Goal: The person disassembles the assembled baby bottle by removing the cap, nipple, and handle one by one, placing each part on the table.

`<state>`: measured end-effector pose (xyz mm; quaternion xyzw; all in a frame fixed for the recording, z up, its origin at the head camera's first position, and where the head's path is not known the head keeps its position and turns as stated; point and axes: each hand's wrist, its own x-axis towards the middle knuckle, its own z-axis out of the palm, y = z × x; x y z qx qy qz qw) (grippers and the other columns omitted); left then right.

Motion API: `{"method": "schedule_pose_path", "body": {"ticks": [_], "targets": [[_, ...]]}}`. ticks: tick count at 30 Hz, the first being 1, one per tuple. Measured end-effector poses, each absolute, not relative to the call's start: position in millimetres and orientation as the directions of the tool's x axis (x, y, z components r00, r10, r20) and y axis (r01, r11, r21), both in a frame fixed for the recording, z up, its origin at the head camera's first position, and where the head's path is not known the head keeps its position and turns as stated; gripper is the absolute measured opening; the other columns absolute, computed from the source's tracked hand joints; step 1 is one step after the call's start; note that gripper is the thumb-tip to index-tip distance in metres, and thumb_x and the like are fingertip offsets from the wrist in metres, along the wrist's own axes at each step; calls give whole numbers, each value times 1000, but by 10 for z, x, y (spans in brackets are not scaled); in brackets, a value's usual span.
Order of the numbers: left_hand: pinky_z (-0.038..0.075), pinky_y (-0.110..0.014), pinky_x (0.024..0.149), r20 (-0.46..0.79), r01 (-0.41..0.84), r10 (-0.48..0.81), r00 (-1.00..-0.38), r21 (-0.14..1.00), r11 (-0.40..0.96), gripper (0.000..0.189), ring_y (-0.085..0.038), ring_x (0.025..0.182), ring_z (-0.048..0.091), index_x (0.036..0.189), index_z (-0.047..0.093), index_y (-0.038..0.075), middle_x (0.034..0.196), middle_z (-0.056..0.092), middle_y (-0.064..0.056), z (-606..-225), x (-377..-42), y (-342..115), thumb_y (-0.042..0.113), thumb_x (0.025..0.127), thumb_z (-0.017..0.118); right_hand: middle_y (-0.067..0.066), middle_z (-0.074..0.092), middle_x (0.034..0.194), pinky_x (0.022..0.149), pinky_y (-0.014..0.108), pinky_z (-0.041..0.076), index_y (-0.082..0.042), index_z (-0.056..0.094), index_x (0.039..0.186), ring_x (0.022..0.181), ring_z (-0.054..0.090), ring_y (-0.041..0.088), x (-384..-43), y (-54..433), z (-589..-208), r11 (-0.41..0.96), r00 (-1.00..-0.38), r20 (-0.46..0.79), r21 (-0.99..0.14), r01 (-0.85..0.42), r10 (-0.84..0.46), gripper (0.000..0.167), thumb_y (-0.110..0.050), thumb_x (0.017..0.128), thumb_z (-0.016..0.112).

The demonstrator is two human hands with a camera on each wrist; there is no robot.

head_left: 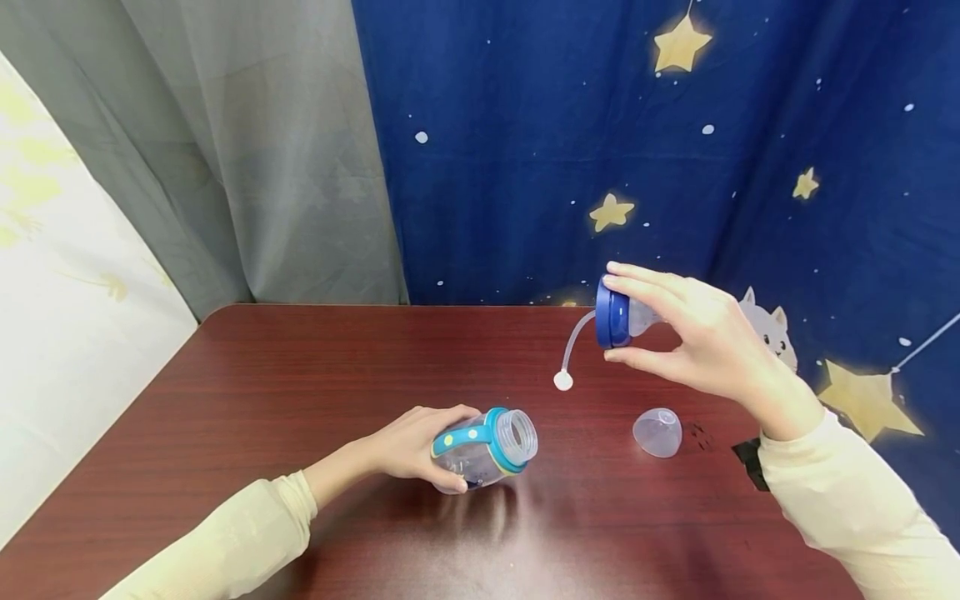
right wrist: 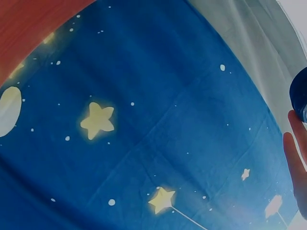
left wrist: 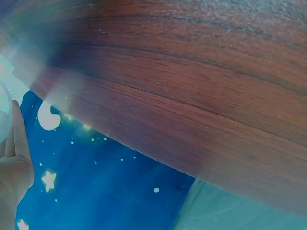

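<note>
My left hand (head_left: 420,446) grips a clear baby bottle (head_left: 471,467) with teal handles, tilted low over the table with its uncapped mouth facing right. Up and to the right, my right hand (head_left: 697,333) holds a blue bottle cap (head_left: 613,315) between thumb and fingers; a clear teat shows on its palm side. From the cap a thin straw (head_left: 572,342) curves down to a white weighted end (head_left: 563,381), apart from the bottle. The left wrist view catches only part of the left hand (left wrist: 14,163) at its edge, the right wrist view only fingertips (right wrist: 293,143) by the blue cap (right wrist: 300,93).
A clear dome cover (head_left: 658,432) lies on the dark red wooden table (head_left: 337,358), below the right hand. Near the right sleeve is a small black item (head_left: 750,462), partly hidden. Behind the table hang a grey curtain (head_left: 300,167) and a blue starry one (head_left: 510,150).
</note>
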<state>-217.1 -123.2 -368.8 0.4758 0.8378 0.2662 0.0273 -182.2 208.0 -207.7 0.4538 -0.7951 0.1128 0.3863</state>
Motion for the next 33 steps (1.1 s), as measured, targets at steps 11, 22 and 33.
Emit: {"method": "schedule_pose_path", "body": {"ticks": [11, 22, 33], "targets": [[43, -22, 66, 211, 781, 808, -549, 475, 407, 72, 0, 80, 51, 122, 42, 25, 95, 55, 16, -3695, -2168, -1240, 60, 63, 66, 7, 53, 120, 92, 20, 30, -4, 53, 120, 105, 50, 20, -1851, 2143, -2261, 559, -307, 724, 130, -819, -618, 64, -49, 76, 61], [43, -23, 66, 217, 784, 808, -547, 470, 405, 72, 0, 79, 51, 121, 43, 25, 94, 55, 16, -3693, -2172, -1234, 59, 63, 66, 2, 52, 121, 92, 20, 29, -9, 52, 123, 105, 51, 19, -1849, 2192, -2480, 607, -386, 700, 86, -790, -601, 66, -54, 75, 59], [43, -22, 65, 223, 786, 807, -547, 468, 403, 71, 0, 79, 51, 121, 43, 25, 94, 54, 16, -3703, -2171, -1229, 59, 63, 67, 2, 51, 122, 87, 28, 37, -13, 49, 126, 109, 48, 17, -1854, 2228, -2715, 635, -465, 635, 53, -770, -617, 67, -59, 77, 52]]}}
